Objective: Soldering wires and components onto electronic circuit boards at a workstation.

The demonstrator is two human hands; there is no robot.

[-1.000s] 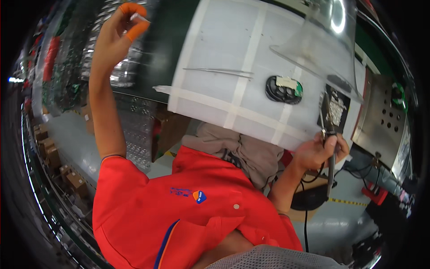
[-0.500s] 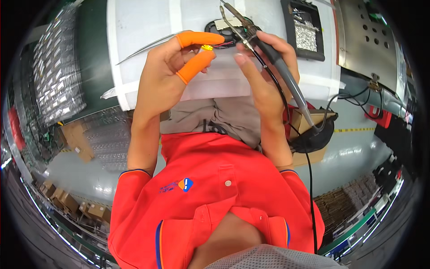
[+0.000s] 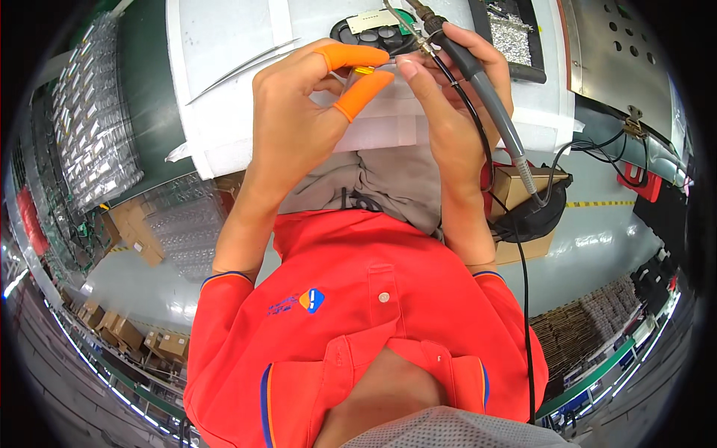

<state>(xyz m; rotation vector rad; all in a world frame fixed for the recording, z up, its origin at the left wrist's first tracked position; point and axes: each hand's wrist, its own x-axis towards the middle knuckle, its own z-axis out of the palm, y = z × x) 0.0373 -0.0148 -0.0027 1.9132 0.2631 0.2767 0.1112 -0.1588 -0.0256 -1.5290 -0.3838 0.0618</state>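
Thumb and forefinger of the left hand, both in orange finger covers, pinch a small yellow-topped part at the upper centre of the frame. Facing it from the right, the right hand grips a grey-handled soldering tool, its fingers wrapped about the dark grip and its thumb tip set just beside the orange covers. Something thin and dark spans the narrow gap between the two sets of fingertips, too small to tell apart clearly. The tool's long axis slants from the top edge down toward the right, so its upper end points away from the yellow-topped part, which lies left of the grip and below that end; its very tip is not clearly shown. Directly above the fingertips in the frame sits a black oval housing, long axis roughly left to right, with a pale strip across it; the left hand lies below its left portion, while the tool's end passes before its right end. On the white surface, tweezers lie aslant left of the left hand, and a black tray of silvery scraps stands at the upper right.
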